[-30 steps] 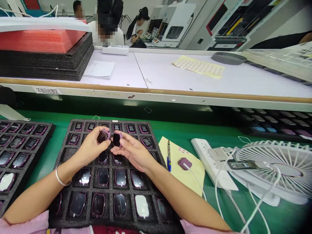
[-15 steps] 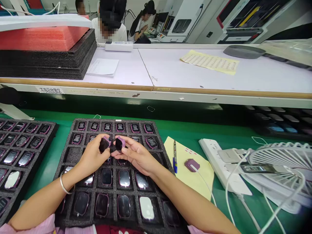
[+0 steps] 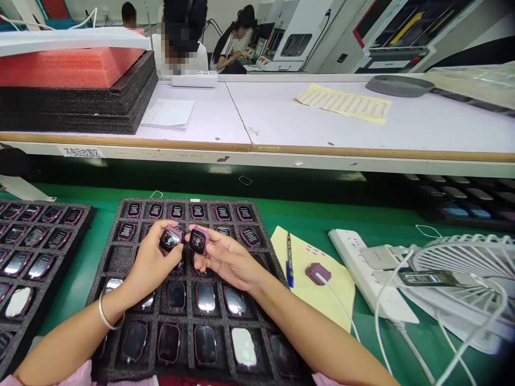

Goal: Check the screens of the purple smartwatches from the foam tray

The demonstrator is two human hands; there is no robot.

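My left hand [image 3: 151, 262] pinches a purple smartwatch body [image 3: 170, 239] with its screen lit. My right hand [image 3: 225, 260] grips a second purple watch body [image 3: 198, 240], also lit. Both are held side by side just above the black foam tray [image 3: 115, 257] in front of me. The tray's pockets hold several more watch bodies; the far rows show lit screens, the near rows dark glass. A silver bangle [image 3: 105, 316] circles my left wrist.
A second foam tray [image 3: 76, 236] of watches lies at left. To the right lie a yellow sheet [image 3: 306, 262] with a pen [image 3: 288, 257], a purple charger puck [image 3: 318, 273] on a white cable, a power strip [image 3: 362, 262] and a white fan [image 3: 462, 279]. Other people work beyond the raised white shelf [image 3: 281, 123].
The two watches in my hands went from dark screens to lit screens and were tilted up to face me. My hands stayed nearly in place.
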